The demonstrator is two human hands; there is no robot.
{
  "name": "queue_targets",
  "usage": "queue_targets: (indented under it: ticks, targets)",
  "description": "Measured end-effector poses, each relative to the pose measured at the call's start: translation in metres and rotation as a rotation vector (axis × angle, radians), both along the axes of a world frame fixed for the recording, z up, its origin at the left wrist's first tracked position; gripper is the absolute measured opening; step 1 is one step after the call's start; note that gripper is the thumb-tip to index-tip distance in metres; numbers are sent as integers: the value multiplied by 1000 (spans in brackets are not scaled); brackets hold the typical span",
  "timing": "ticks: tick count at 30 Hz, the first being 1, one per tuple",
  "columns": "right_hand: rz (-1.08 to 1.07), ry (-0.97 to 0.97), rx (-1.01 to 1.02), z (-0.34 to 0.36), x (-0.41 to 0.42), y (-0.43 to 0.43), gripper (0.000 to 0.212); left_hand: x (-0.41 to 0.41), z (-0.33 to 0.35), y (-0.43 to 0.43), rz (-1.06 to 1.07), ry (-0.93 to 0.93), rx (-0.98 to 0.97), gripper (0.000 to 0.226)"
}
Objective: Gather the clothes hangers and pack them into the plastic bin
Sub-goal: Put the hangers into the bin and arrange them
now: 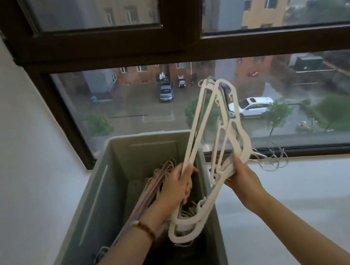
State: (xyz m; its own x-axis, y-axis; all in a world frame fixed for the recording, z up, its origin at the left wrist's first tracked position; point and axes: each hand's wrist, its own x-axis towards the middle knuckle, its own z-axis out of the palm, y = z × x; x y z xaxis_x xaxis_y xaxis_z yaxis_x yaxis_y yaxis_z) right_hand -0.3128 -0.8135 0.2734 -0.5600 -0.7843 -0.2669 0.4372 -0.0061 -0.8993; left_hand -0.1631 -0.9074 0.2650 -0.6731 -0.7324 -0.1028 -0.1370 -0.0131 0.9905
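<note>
Both my hands hold a bundle of several white plastic hangers [218, 125], tilted up against the window, its lower end over the grey plastic bin [100, 190]. My left hand [178, 186] grips the bundle's straight bars above the bin. My right hand [242, 174] grips the bundle near the necks, just right of the bin's rim; the metal hooks [272, 158] stick out to the right. Pink hangers [154, 181] lie inside the bin along its left side.
The bin stands in the left corner on a white sill [306, 203], against a white wall [9, 135]. A dark-framed window [110, 48] runs along the back, close behind the raised hangers. A beaded bracelet sits on my left wrist.
</note>
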Motion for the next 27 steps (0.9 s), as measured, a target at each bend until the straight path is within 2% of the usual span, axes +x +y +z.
queue_targets:
  ticks: [3,9,12,14,17,19,22,24,27]
  targets:
    - [89,90,76,-15,51,-22,32,57,-15,-30,10,-57,-8,28]
    - [203,-34,204,-63,131,-64,34,142,-58,-74,42,-269,-92,27]
    - [212,-115,247,-84,152,-75,30,162,-79,-83,49,-335,-126,25]
    - [216,-102,291,-95,157,-79,24,167,-93,-89,47,-346,-149,29]
    - [270,4,454,-111,159,-79,18,169,-118,-98,-21,-358,-134,37]
    - [332,52,555,-121,159,-74,20,170,-138,-102,-73,-455,-119,41]
    - [398,132,638,-131,158,-61,18,167,-155,-101,-59,-483,-59,44]
    - [345,303,653,-136,156,-55,10,162,-155,-100,-6,-444,-28,49]
    - [101,662,630,-131,152,-54,10,160,-154,-100,17,-450,10,58]
